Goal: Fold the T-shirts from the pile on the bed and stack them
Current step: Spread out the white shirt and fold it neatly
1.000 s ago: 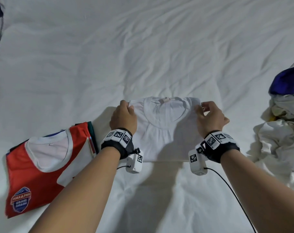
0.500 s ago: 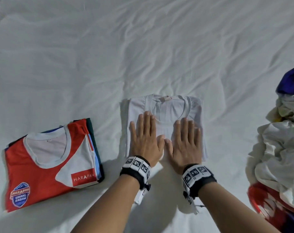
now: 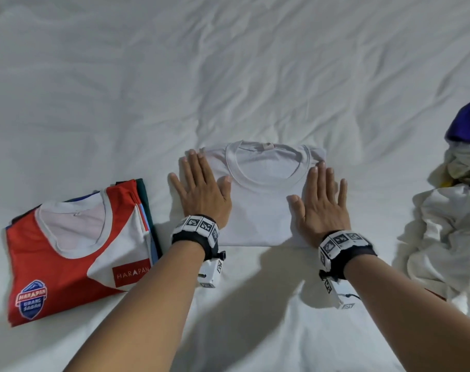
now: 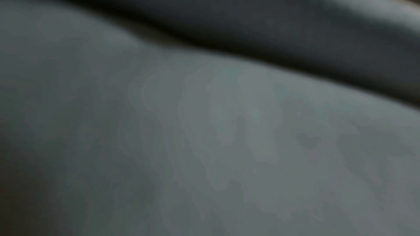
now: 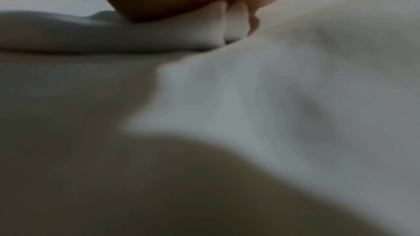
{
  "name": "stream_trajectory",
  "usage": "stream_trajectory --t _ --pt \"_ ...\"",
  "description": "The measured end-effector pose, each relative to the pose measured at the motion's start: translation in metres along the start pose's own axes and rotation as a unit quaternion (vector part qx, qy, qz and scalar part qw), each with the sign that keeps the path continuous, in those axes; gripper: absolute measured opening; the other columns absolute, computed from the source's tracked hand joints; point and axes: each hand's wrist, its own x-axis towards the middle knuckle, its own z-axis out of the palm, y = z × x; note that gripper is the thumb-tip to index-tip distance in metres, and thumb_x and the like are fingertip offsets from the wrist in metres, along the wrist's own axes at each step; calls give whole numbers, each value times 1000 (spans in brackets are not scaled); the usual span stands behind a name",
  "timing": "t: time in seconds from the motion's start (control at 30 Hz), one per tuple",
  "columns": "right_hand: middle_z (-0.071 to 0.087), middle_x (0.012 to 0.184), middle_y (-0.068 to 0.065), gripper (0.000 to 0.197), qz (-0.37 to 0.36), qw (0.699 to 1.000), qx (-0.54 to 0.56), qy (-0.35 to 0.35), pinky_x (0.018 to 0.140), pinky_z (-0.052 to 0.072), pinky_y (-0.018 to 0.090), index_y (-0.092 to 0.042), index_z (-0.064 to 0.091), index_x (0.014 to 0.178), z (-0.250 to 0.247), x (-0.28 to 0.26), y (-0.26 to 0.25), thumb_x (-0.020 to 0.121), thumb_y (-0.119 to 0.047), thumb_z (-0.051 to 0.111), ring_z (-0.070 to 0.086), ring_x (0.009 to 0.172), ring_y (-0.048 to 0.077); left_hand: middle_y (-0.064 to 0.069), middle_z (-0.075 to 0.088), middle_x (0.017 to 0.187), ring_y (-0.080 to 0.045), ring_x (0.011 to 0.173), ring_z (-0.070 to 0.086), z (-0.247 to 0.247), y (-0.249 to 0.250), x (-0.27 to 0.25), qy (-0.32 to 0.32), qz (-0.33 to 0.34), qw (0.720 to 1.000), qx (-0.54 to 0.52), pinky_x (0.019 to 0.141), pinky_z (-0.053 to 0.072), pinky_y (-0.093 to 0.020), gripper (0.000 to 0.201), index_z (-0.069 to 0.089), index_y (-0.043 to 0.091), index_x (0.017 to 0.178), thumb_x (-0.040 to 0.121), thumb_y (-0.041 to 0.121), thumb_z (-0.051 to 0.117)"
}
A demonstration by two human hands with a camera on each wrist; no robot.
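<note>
Head view: folded stack (image 3: 78, 253) left, unfolded pile (image 3: 448, 232) right of hands (image 3: 258, 200).

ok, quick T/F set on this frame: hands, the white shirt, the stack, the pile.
1. Both hands lie flat on the folded white T-shirt. True: left hand, right hand.
2. The left hand pinches the collar. False: its fingers are straight, flat over the shirt's left edge.
3. The folded stack lies left of the white shirt, topped by a red and white shirt. True.
4. The white shirt sits on the stack. False: it lies apart, on the bed sheet.
5. The unfolded pile is at the right. True.
</note>
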Motion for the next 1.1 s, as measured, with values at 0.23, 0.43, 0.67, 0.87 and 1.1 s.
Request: stream_trajectory --t 0.23,0.43,0.67,0.87,1.1 --pt "-19 167 16 81 -27 999 4 46 125 -11 48 -2 -12 159 -1 8 -30 103 -54 15 -20 154 28 -13 -14 170 -31 157 -12 -3 25 4 -1 149 987 51 124 -3 -62 84 -5 6 162 101 62 13" --pt "-16 167 20 78 102 992 60 37 125 -4 51 2 -8 158 6 4 -13 104 -48 18 -17 155 29 -22 -15 168 -34 156 -15 -6 2 3 11 -85 996 -7 122 3 -65 89 -6 -2 159 101 63 13" --pt "-20 167 14 77 -3 999 36 31 125 -11 50 -6 -9 160 19 -42 -53 105 -54 16 -22 154 27 -18 -9 169 -32 158 -9 18 18 -76 -2 55 998 11 123 -1 -64 81 2 2 162 104 55 20" --pt "-18 168 12 72 96 985 141 26 125 -5 51 -16 -1 162 23 -55 -31 105 -53 23 -17 155 26 -26 23 164 -42 150 25 10 4 -71 -5 -70 995 -68 115 27 -65 73 12 4 161 103 46 28" --pt "46 137 12 58 128 937 319 58 101 43 45 -38 43 148 -2 -44 -5 95 -35 66 52 117 35 -17 51 136 -36 125 41 -28 -6 -57 -14 -68 970 -233 103 38 -54 67 21 36 154 97 37 55"
